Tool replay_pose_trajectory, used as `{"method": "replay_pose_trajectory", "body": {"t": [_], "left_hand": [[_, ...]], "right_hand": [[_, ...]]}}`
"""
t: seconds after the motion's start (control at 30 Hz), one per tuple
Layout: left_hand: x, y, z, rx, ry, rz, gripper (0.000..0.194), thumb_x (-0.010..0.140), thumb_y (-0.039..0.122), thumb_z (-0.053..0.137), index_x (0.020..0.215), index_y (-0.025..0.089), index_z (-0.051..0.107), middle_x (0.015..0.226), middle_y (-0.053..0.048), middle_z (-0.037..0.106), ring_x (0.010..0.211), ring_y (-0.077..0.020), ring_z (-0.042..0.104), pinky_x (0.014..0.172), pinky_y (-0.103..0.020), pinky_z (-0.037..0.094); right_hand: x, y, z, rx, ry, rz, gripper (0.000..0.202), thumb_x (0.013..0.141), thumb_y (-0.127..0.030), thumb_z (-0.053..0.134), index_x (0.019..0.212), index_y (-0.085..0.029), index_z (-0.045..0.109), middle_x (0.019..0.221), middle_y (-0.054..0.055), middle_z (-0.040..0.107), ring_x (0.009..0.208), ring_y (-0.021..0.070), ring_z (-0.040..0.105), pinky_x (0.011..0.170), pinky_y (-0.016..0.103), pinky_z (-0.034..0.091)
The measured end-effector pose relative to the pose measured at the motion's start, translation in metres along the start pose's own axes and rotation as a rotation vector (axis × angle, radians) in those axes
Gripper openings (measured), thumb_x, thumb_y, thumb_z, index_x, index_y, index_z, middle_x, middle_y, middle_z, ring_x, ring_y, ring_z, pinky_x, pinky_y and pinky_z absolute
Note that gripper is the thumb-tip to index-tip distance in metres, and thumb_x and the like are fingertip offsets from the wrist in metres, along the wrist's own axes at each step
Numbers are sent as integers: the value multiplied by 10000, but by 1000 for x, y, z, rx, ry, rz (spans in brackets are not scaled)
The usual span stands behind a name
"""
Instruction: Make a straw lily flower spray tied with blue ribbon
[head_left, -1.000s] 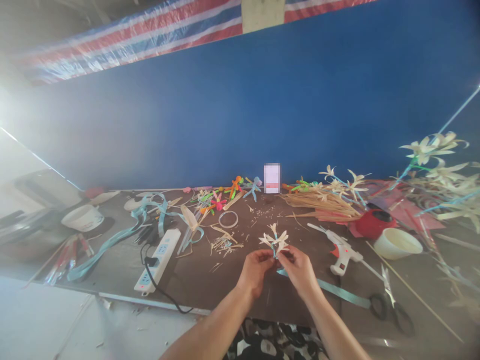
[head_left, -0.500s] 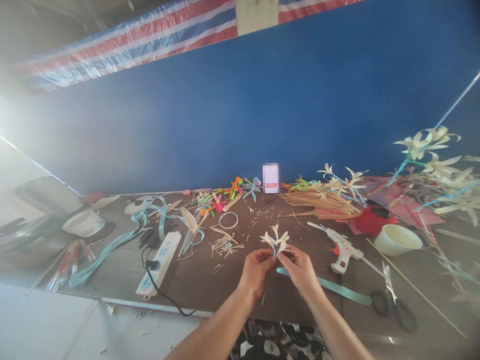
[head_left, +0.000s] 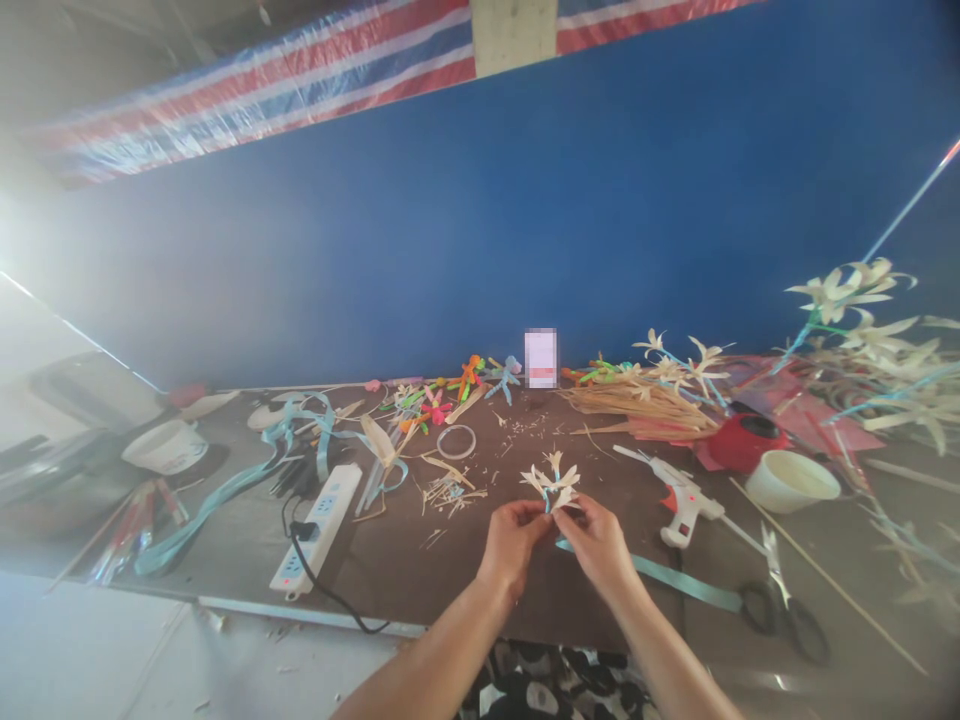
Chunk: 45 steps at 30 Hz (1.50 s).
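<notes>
Both my hands pinch the lower part of a small spray of cream-coloured handmade flowers (head_left: 564, 480) with light blue stems. My left hand (head_left: 512, 545) closes on it from the left, fingertips at the stems. Opposite it, my right hand (head_left: 596, 542) is closed just under the right-hand blossom. The fingers hide the point where the stems meet. A light blue ribbon (head_left: 686, 580) runs from beneath my right hand over the table to the scissors (head_left: 784, 595), which lie with their blades apart.
A glue gun (head_left: 684, 508) lies to the right, with a cream cup (head_left: 793, 482) beyond it. Leftward are a white power strip (head_left: 319, 530) with a black cord and a tangle of blue ribbon (head_left: 225, 510). Straw scraps (head_left: 450, 490) and a clear ring (head_left: 456, 442) lie ahead; finished flowers (head_left: 847, 290) rise at far right.
My hands keep their grip on the flower spray, which has turned or shifted very slightly. The rest of the table looks the same apart from a small camera movement.
</notes>
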<state>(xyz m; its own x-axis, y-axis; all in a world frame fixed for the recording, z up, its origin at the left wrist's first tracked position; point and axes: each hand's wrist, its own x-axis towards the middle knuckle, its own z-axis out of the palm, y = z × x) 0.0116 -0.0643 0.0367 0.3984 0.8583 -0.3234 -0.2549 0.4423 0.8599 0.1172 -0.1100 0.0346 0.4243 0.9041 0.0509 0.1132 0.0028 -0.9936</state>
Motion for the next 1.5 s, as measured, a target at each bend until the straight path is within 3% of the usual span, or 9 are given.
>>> {"method": "replay_pose_trajectory", "body": {"t": [0.4,0.6,0.77,0.93,1.17,1.37,1.5], "left_hand": [[-1,0,-5,138,-3,-20,354,529,369,697,760,109,628,550,-20,583,430,-90,471,438,-211,360],[-1,0,-3,191,25,66,305,570,373,666,724,112,632,588,-18,577,417,-62,417,400,-183,318],[-2,4,-1,220,39,112,287,601,366,648,731,111,628,588,-21,576,431,-68,421,419,-189,340],[0,0,-2,264,54,176,304,636,381,617,772,109,626,610,-29,579,445,-65,419,430,-184,333],[1,-5,4,253,109,226,302,647,377,600,760,98,621,587,-20,556,457,-63,416,439,-182,337],[4,-7,4,227,123,240,296,646,377,595,760,105,610,565,-8,547,456,-70,440,445,-188,351],[7,-3,1,265,134,253,267,646,353,596,763,113,613,561,-1,544,478,-79,465,463,-190,362]], "right_hand": [[2,1,1,-83,40,-46,196,686,-309,534,772,-151,610,691,42,634,665,195,578,641,289,439],[2,1,0,-70,12,-37,179,702,-306,528,745,-151,608,639,25,617,614,173,561,586,258,420],[3,3,-1,25,-49,-17,189,716,-301,525,768,-154,632,685,19,624,673,168,552,617,243,397],[1,4,0,81,-55,33,228,727,-340,514,708,-137,615,608,0,578,593,137,511,552,222,370],[-4,-2,-1,-122,32,-2,205,710,-334,521,641,-147,572,553,-15,530,519,113,452,499,206,345],[-5,-8,-5,-164,-17,-11,195,718,-328,499,648,-156,557,572,2,556,552,133,481,534,216,366],[-7,-10,-7,-168,-29,-1,198,722,-326,497,623,-158,531,545,-27,485,524,106,428,503,199,333]]}}
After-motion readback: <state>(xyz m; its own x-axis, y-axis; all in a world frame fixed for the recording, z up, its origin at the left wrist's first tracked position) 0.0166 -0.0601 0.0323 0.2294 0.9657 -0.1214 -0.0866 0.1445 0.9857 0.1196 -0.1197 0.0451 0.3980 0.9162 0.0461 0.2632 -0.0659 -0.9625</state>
